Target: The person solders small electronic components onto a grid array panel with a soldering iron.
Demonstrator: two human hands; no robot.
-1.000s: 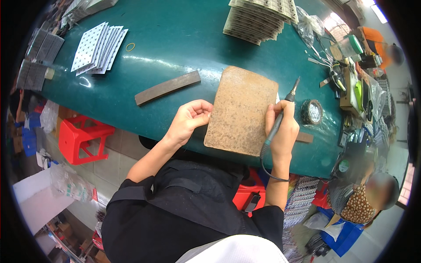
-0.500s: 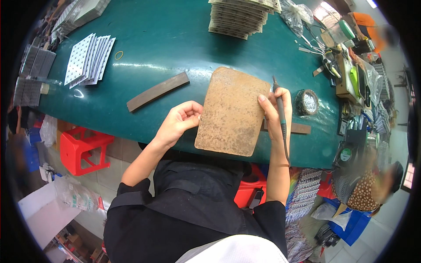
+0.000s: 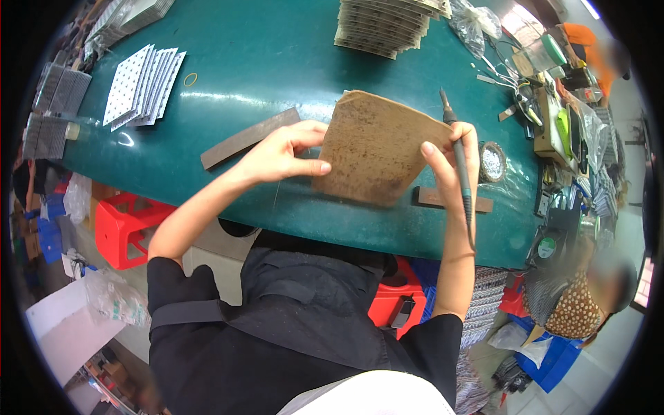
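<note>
A brown, speckled flat board with rounded corners is held up over the green table, its far edge raised. My left hand grips its left edge, thumb on the face and fingers behind. At the right edge my right hand pinches the board with the thumb in front. That same hand also carries a soldering iron, tip pointing away, its cable running down along the forearm. A dark bar lies beyond my left forearm. Another short bar lies partly behind my right wrist.
White dotted panels lie fanned at the left, near a rubber band. A tall stack of pale panels stands at the far side. Right of my hand sits a round dish; cables and tools crowd the table's right end.
The board has tilted, its far edge rising and its face darkening. My left hand has moved its thumb onto the face. The right hand with the soldering iron has shifted slightly right.
</note>
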